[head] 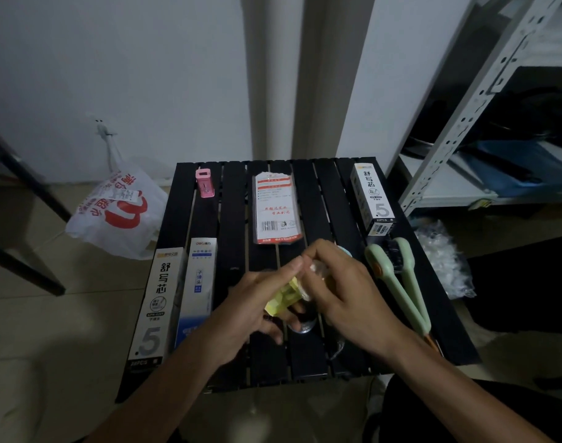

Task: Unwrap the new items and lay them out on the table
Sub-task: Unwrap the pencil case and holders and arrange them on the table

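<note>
Two hands (247,308) (346,292) grip one yellow packet (281,298) — three boxes (160,302) (198,289) (374,196) beside.

Well left of your fingers (287,270), a white shopping bag (120,212) slumps on the floor; to their right, crumpled clear plastic (442,257) lies beneath a grey metal shelf (458,129).

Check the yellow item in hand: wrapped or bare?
Wrapped, at least partly: clear film shows over the yellow item, pinched by the right hand; the left hand grips it.
</note>
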{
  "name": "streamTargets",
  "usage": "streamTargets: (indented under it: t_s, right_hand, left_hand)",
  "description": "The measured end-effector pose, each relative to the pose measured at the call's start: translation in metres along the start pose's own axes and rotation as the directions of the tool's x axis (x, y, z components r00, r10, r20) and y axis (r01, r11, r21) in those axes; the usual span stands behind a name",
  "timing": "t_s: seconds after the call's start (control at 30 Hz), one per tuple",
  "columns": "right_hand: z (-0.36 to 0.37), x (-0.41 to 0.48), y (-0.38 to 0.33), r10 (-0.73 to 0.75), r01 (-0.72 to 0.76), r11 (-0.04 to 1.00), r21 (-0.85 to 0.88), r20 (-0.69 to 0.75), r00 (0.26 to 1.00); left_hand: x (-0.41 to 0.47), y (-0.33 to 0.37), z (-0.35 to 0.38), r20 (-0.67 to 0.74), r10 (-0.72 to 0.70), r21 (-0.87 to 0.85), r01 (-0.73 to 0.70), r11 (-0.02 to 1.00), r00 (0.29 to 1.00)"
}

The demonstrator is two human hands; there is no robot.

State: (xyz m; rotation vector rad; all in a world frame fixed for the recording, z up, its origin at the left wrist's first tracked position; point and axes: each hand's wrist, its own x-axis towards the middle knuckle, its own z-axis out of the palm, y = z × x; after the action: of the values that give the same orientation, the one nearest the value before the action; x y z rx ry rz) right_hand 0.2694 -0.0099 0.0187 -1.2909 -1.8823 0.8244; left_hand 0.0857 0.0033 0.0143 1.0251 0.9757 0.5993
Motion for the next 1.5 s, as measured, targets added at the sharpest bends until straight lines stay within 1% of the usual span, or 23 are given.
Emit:
streamTargets:
  t_s: [0.07, 0.1, 0.13, 0.2, 0.23, 0.27, 0.33, 0.4, 0.43, 0.47, 0.5, 0.57, 0.67, 0.77, 0.83, 0.87, 0.9, 0.93, 1.1, 1.17, 1.27, 1.33, 1.5]
  right_hand:
    - [0.001, 0.000, 0.001, 0.016, -0.015, 0.999, 0.052, -0.003, 1.000]
    - [0.001, 0.001, 0.001, 0.056, -0.056, 0.990, 0.133, 0.005, 0.998]
    - [-0.001, 0.001, 0.000, 0.115, -0.116, 0.962, 0.248, 0.019, 0.993]
    - [-0.003, 0.003, -0.004, 0.231, -0.226, 0.852, 0.472, 0.048, 0.972]
    - [-0.004, 0.004, -0.004, 0.258, -0.247, 0.816, 0.522, 0.052, 0.965]
    - [-0.004, 0.004, -0.004, 0.259, -0.243, 0.821, 0.517, 0.042, 0.965]
    - [-0.001, 0.002, -0.006, 0.204, -0.200, 0.892, 0.406, 0.035, 0.978]
    - [-0.001, -0.003, -0.011, 0.157, -0.172, 0.923, 0.344, 0.071, 0.985]
    - [-0.003, -0.005, -0.012, 0.160, -0.178, 0.912, 0.371, 0.080, 0.984]
    - [-0.008, -0.008, -0.015, 0.175, -0.190, 0.891, 0.413, 0.076, 0.982]
    - [-0.014, -0.010, -0.017, 0.189, -0.196, 0.872, 0.449, 0.061, 0.980]
    - [-0.024, -0.011, -0.019, 0.208, -0.195, 0.857, 0.477, 0.026, 0.978]
    - [-0.024, -0.009, -0.010, 0.272, -0.249, 0.862, 0.442, 0.011, 0.962]
    - [-0.020, -0.009, -0.005, 0.300, -0.282, 0.866, 0.414, 0.024, 0.954]
    - [-0.020, -0.009, -0.004, 0.298, -0.284, 0.864, 0.416, 0.034, 0.954]
    - [-0.020, -0.008, -0.004, 0.296, -0.285, 0.865, 0.414, 0.040, 0.954]
    - [-0.020, -0.007, -0.004, 0.297, -0.291, 0.868, 0.403, 0.047, 0.954]
    - [-0.019, -0.006, -0.003, 0.299, -0.297, 0.872, 0.388, 0.057, 0.953]
    - [-0.014, -0.003, -0.002, 0.304, -0.319, 0.875, 0.364, 0.100, 0.947]
    - [-0.014, -0.002, -0.002, 0.303, -0.320, 0.876, 0.360, 0.106, 0.947]
    - [-0.012, 0.000, 0.001, 0.310, -0.330, 0.868, 0.370, 0.113, 0.944]
    - [-0.012, 0.000, 0.002, 0.316, -0.336, 0.870, 0.361, 0.116, 0.942]
    - [-0.012, 0.002, 0.003, 0.316, -0.341, 0.878, 0.337, 0.127, 0.940]
  left_hand:
    - [0.001, -0.003, 0.004, 0.005, -0.003, -0.091, 0.004, 0.996, 1.000]
    - [0.002, -0.005, 0.006, 0.007, 0.004, -0.147, -0.003, 0.989, 1.000]
    - [0.003, -0.004, 0.008, 0.006, 0.002, -0.210, -0.001, 0.978, 1.000]
    - [0.005, -0.002, 0.010, -0.029, -0.030, -0.336, 0.019, 0.942, 0.999]
    - [0.007, -0.002, 0.010, -0.076, -0.049, -0.373, 0.017, 0.928, 0.996]
    - [0.009, -0.002, 0.011, -0.138, -0.066, -0.381, 0.009, 0.925, 0.988]
    - [0.013, -0.003, 0.013, -0.272, -0.084, -0.325, -0.009, 0.946, 0.959]
    - [0.015, -0.003, 0.005, -0.388, -0.079, -0.278, -0.035, 0.960, 0.918]
    - [0.016, -0.001, -0.006, -0.441, -0.082, -0.298, -0.060, 0.953, 0.894]
    - [0.015, 0.001, -0.023, -0.468, -0.075, -0.364, -0.114, 0.924, 0.881]
    - [0.014, 0.005, -0.041, -0.479, -0.052, -0.433, -0.184, 0.882, 0.876]
    - [0.009, 0.015, -0.073, -0.491, 0.028, -0.468, -0.290, 0.835, 0.871]
    - [0.013, 0.012, -0.075, -0.503, 0.098, -0.344, -0.303, 0.889, 0.859]
    - [0.029, 0.008, -0.071, -0.587, 0.096, -0.239, -0.285, 0.928, 0.804]
    - [0.040, 0.014, -0.082, -0.661, 0.085, -0.069, -0.172, 0.983, 0.746]
    - [0.044, 0.018, -0.091, -0.671, 0.125, 0.053, -0.121, 0.991, 0.730]
    - [0.048, 0.022, -0.098, -0.654, 0.178, 0.149, -0.105, 0.983, 0.736]
    - [0.054, 0.024, -0.107, -0.629, 0.242, 0.223, -0.127, 0.966, 0.739]
    - [0.086, 0.038, -0.155, -0.542, 0.430, 0.417, -0.213, 0.883, 0.722]
    - [0.099, 0.034, -0.173, -0.521, 0.447, 0.443, -0.217, 0.870, 0.727]
    - [0.112, 0.024, -0.192, -0.534, 0.437, 0.537, -0.110, 0.836, 0.724]
    - [0.120, 0.021, -0.200, -0.524, 0.445, 0.590, -0.068, 0.805, 0.726]
    - [0.129, 0.025, -0.206, -0.489, 0.462, 0.643, -0.052, 0.764, 0.739]
